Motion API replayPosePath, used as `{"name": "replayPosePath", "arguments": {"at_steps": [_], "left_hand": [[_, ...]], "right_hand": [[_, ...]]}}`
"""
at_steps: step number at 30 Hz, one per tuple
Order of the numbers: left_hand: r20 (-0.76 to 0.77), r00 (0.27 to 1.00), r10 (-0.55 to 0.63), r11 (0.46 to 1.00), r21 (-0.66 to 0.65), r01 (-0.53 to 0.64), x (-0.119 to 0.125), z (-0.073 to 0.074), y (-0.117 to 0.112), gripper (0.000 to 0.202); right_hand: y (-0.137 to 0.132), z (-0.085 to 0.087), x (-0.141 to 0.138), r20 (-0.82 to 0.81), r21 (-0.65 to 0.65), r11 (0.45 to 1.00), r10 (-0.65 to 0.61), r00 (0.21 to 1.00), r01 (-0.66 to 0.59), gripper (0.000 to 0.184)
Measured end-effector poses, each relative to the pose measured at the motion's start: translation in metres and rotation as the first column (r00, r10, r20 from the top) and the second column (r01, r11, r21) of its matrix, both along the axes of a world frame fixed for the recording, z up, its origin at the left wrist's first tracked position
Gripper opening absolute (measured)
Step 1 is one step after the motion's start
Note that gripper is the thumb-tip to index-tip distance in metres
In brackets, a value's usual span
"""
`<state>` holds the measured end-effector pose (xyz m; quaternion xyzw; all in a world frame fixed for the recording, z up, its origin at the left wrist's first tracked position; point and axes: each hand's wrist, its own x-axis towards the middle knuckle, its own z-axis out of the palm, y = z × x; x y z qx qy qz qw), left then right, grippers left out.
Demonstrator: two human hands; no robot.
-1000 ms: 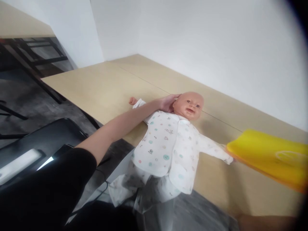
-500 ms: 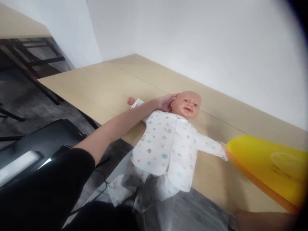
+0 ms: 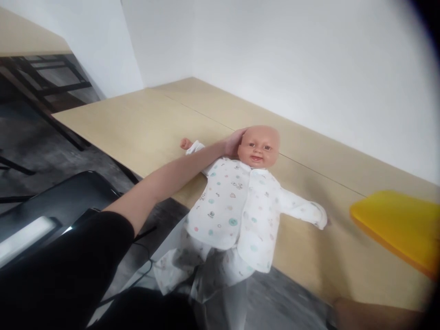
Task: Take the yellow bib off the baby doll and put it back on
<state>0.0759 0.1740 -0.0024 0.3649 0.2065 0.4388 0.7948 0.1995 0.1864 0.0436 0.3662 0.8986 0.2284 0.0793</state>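
A baby doll (image 3: 237,206) in a white patterned suit lies on its back across the front edge of the light wooden table (image 3: 144,123), its legs hanging off the edge. My left hand (image 3: 233,143) is cupped behind the doll's head (image 3: 258,145), fingers curled round the back of it. At the right, a flat yellow board (image 3: 395,227) hovers over the table, a short way from the doll's outstretched sleeve (image 3: 305,211). Only my right forearm (image 3: 371,315) shows at the bottom right; the hand itself is hidden.
A black chair (image 3: 51,206) stands at the lower left beside the table, with a cable on the dark floor below. White walls close off the table's far side. Another table with a dark frame (image 3: 44,78) stands at the upper left.
The yellow board has drawn back to the right, away from the doll's sleeve. The doll's head has shifted slightly left and upward in my left hand.
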Motion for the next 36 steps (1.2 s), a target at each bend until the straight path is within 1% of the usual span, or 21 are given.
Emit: {"name": "replayPosePath", "arguments": {"at_steps": [1,2,4,7,9,10,12,13,15,17,19,21,22,23,25,28,30,32,34,35,36], "left_hand": [[0.034,0.999,-0.018,1.000,0.008,0.018,-0.001,0.001,-0.001,0.049],[0.059,0.998,-0.036,0.999,0.010,0.035,-0.001,0.003,-0.003,0.049],[0.086,0.995,-0.051,0.999,0.008,0.051,-0.002,0.006,-0.006,0.053],[0.096,0.995,-0.037,0.999,0.009,0.037,-0.002,0.009,-0.010,0.056],[0.089,0.996,-0.022,1.000,0.018,0.021,-0.003,0.009,-0.010,0.054],[0.086,0.996,-0.011,1.000,0.024,0.009,-0.003,0.009,-0.010,0.052],[0.076,0.997,0.029,0.999,0.041,-0.032,-0.004,0.009,-0.010,0.051],[0.067,0.996,0.052,0.997,0.050,-0.056,-0.004,0.009,-0.009,0.051],[0.046,0.994,0.097,0.993,0.068,-0.100,-0.005,0.008,-0.008,0.053],[0.036,0.990,0.133,0.986,0.091,-0.136,-0.006,0.007,-0.006,0.052],[0.059,0.983,0.174,0.975,0.130,-0.181,-0.007,0.006,-0.003,0.047],[0.094,0.972,0.215,0.959,0.168,-0.228,-0.007,0.004,0.000,0.039],[0.109,0.968,0.226,0.953,0.179,-0.243,-0.007,0.003,0.001,0.035],[0.118,0.966,0.231,0.951,0.182,-0.250,-0.007,0.003,0.002,0.032],[0.124,0.967,0.225,0.955,0.171,-0.244,-0.007,0.002,0.003,0.029],[0.095,0.976,0.194,0.965,0.158,-0.207,-0.007,0.004,0.001,0.033],[0.039,0.984,0.173,0.972,0.152,-0.177,-0.006,0.007,-0.003,0.038],[-0.034,0.987,0.159,0.978,0.139,-0.153,-0.005,0.009,-0.006,0.045],[-0.091,0.985,0.147,0.982,0.129,-0.135,-0.003,0.012,-0.009,0.050],[-0.110,0.985,0.135,0.985,0.126,-0.121,-0.003,0.014,-0.011,0.052],[-0.136,0.983,0.123,0.986,0.125,-0.107,-0.002,0.015,-0.012,0.053]], "right_hand": [[-0.001,0.002,-0.007,0.232,0.091,0.996,-0.029,0.972,0.008,0.058],[-0.003,0.004,-0.015,0.429,0.180,0.984,-0.087,0.899,0.010,0.050],[-0.010,0.005,-0.033,0.668,0.339,0.941,-0.242,0.704,0.002,0.034],[-0.023,0.001,-0.055,0.806,0.508,0.857,-0.440,0.396,-0.082,0.026],[-0.025,-0.002,-0.061,0.821,0.553,0.820,-0.505,0.267,-0.147,0.030],[-0.023,-0.004,-0.061,0.819,0.564,0.808,-0.520,0.243,-0.172,0.031],[-0.014,-0.007,-0.057,0.815,0.569,0.797,-0.514,0.269,-0.203,0.031],[-0.008,-0.009,-0.054,0.813,0.563,0.800,-0.489,0.317,-0.208,0.029],[0.004,-0.015,-0.048,0.781,0.547,0.813,-0.410,0.470,-0.198,0.024],[0.010,-0.024,-0.046,0.675,0.599,0.785,-0.388,0.628,-0.159,0.018],[0.009,-0.038,-0.050,0.512,0.742,0.668,-0.500,0.698,-0.066,0.006],[0.005,-0.051,-0.060,0.344,0.868,0.496,-0.659,0.669,0.042,0.026],[0.003,-0.056,-0.065,0.277,0.899,0.428,-0.717,0.640,0.090,0.037],[0.000,-0.061,-0.070,0.230,0.914,0.385,-0.756,0.612,0.132,0.045],[-0.003,-0.065,-0.076,0.185,0.918,0.347,-0.800,0.571,0.189,0.052],[-0.006,-0.063,-0.080,0.192,0.906,0.367,-0.800,0.569,0.210,0.039],[-0.006,-0.059,-0.085,0.240,0.865,0.449,-0.762,0.601,0.225,0.024],[-0.003,-0.055,-0.094,0.264,0.768,0.534,-0.768,0.583,0.355,0.020],[0.004,-0.053,-0.101,0.213,0.585,0.579,-0.786,0.580,0.569,0.024],[0.009,-0.053,-0.101,0.148,0.447,0.612,-0.769,0.622,0.652,0.024],[0.014,-0.054,-0.098,0.033,0.278,0.683,-0.709,0.704,0.675,0.023]]}}
